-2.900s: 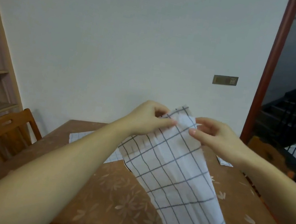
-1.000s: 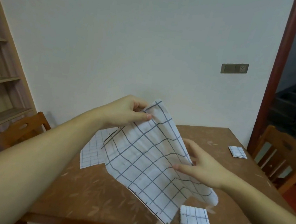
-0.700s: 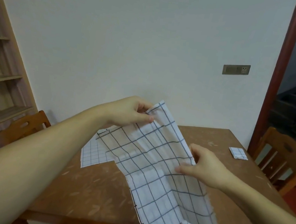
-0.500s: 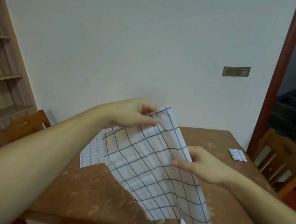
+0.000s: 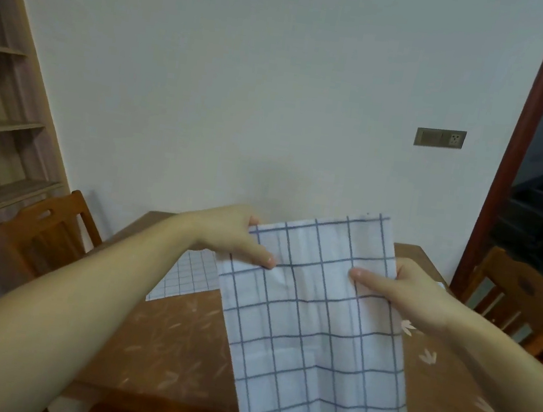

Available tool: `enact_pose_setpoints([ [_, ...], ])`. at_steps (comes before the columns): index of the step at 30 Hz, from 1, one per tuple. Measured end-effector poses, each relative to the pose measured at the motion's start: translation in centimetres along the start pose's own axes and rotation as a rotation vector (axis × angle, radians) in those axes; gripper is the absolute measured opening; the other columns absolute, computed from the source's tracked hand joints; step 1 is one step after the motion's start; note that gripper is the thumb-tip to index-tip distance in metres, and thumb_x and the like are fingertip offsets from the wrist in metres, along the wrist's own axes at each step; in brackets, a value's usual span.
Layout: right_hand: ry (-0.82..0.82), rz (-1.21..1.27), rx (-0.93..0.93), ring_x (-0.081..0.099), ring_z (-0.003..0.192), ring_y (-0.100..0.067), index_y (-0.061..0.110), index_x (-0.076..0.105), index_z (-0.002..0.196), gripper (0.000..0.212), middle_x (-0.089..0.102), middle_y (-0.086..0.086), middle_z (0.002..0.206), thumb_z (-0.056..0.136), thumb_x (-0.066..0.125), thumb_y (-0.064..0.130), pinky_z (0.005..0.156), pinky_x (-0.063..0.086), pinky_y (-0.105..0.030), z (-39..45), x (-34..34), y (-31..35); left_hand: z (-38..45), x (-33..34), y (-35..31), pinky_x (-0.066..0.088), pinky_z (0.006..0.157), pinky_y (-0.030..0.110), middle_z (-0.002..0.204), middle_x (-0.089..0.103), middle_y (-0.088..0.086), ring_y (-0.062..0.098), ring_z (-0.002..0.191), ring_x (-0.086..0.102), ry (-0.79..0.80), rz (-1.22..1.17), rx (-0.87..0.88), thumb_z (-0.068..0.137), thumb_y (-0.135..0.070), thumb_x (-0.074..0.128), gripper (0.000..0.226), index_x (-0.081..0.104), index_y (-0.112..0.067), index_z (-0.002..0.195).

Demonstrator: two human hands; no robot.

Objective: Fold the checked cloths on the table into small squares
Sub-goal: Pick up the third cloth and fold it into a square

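A white cloth with dark checks hangs in the air over the brown table, its lower end dropping past the table's front edge. My left hand pinches its upper left edge, thumb on the front. My right hand pinches the upper right edge the same way. The cloth's top strip stands up above both hands. A second checked cloth lies flat on the table behind my left forearm, partly hidden.
Wooden chairs stand at the table's left and right. A shelf unit fills the left wall. A doorway with a red-brown frame opens onto dark stairs at the right. A wall socket sits above the table.
The cloth has been turned from a slanted, bunched hold into a straight hanging strip facing me. My right hand rose to the upper right edge; the small folded squares are now hidden.
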State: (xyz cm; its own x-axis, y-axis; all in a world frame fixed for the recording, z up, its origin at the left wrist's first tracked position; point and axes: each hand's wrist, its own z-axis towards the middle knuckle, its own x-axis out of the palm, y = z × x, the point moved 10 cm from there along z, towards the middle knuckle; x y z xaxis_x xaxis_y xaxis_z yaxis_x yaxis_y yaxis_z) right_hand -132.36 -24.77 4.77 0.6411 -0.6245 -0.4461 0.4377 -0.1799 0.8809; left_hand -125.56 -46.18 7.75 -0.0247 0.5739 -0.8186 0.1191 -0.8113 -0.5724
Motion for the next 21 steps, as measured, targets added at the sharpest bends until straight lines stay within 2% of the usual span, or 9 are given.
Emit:
enact_pose_setpoints([
  [2,-0.100,0.006,-0.028,0.059,0.046,0.001,0.024,0.070,0.049,0.045,0.063,0.009,0.048,0.093,0.061,0.028,0.056,0.044,-0.011,-0.2,-1.1,0.7,0.1,-1.0,-0.7,0.048,0.053,0.030,0.069,0.064,0.000,0.016,0.059,0.058,-0.122,-0.244,0.069,0.072,-0.036,0.084,0.042,0.070,-0.005,0.096],
  [5,-0.214,0.094,-0.039,0.060,0.045,-0.001,0.014,0.069,0.068,0.034,0.065,0.003,0.050,0.096,0.056,0.026,0.049,0.045,-0.012,-0.7,-3.0,0.8,-0.2,-1.1,0.4,0.057,0.060,0.028,0.067,0.072,0.001,0.015,0.062,0.067,-0.286,-0.790,0.079,0.078,-0.014,0.074,0.007,0.070,-0.009,0.079],
  [6,-0.229,0.088,-0.037,0.057,0.041,-0.001,0.012,0.068,0.067,0.036,0.063,0.003,0.047,0.098,0.055,0.025,0.044,0.041,-0.011,-0.8,-3.5,0.6,-0.3,-0.5,0.8,0.055,0.055,0.024,0.062,0.071,0.000,0.012,0.058,0.067,-0.305,-0.871,0.072,0.082,-0.009,0.071,0.012,0.069,-0.012,0.070],
  [8,-0.260,0.080,-0.018,0.055,0.040,-0.005,0.010,0.067,0.064,0.038,0.060,-0.001,0.047,0.097,0.057,0.028,0.044,0.042,-0.015,-1.2,-4.1,0.3,0.0,0.7,1.3,0.053,0.052,0.019,0.058,0.069,0.000,0.010,0.055,0.066,-0.332,-0.896,0.056,0.087,-0.006,0.068,0.027,0.070,-0.012,0.060],
  [11,-0.350,0.014,-0.037,0.057,0.053,-0.026,0.006,0.069,0.069,0.044,0.060,-0.021,0.059,0.082,0.068,0.048,0.057,0.046,-0.036,-1.8,-4.9,0.4,-0.1,0.5,1.5,0.054,0.056,0.020,0.060,0.070,-0.001,0.011,0.060,0.065,-0.406,-0.870,0.055,0.084,-0.009,0.073,0.013,0.071,-0.009,0.071],
  [14,-0.422,0.026,-0.056,0.061,0.060,-0.038,0.007,0.073,0.071,0.039,0.065,-0.023,0.066,0.076,0.072,0.045,0.063,0.050,-0.042,-2.3,-5.3,1.1,-0.1,0.1,1.4,0.049,0.053,0.017,0.057,0.068,-0.006,0.005,0.055,0.063,-0.447,-0.860,0.082,0.082,-0.008,0.075,0.014,0.070,-0.012,0.069],
  [17,-0.400,0.044,-0.045,0.060,0.050,-0.020,0.009,0.068,0.057,0.032,0.064,-0.007,0.052,0.081,0.070,0.031,0.053,0.051,-0.026,-2.5,-5.2,1.8,-0.5,0.0,1.5,0.059,0.072,0.030,0.076,0.075,0.004,0.015,0.073,0.070,-0.467,-0.876,0.080,0.079,-0.010,0.078,0.003,0.075,-0.009,0.079],
  [19,-0.399,0.026,-0.016,0.049,0.037,-0.004,0.010,0.059,0.048,0.041,0.051,0.001,0.040,0.087,0.068,0.019,0.042,0.041,-0.012,-2.6,-5.3,1.6,-0.5,0.0,1.8,0.059,0.083,0.037,0.086,0.075,0.011,0.021,0.081,0.070,-0.482,-0.879,0.063,0.077,-0.010,0.079,0.008,0.075,-0.007,0.083],
  [21,-0.394,0.010,0.000,0.039,0.032,-0.002,0.009,0.051,0.047,0.045,0.040,0.005,0.037,0.089,0.067,0.017,0.037,0.034,-0.010,-2.8,-5.4,1.6,-0.6,0.0,1.8,0.058,0.086,0.041,0.090,0.075,0.015,0.024,0.083,0.070,-0.485,-0.883,0.059,0.076,-0.010,0.080,0.010,0.076,-0.006,0.084],
])
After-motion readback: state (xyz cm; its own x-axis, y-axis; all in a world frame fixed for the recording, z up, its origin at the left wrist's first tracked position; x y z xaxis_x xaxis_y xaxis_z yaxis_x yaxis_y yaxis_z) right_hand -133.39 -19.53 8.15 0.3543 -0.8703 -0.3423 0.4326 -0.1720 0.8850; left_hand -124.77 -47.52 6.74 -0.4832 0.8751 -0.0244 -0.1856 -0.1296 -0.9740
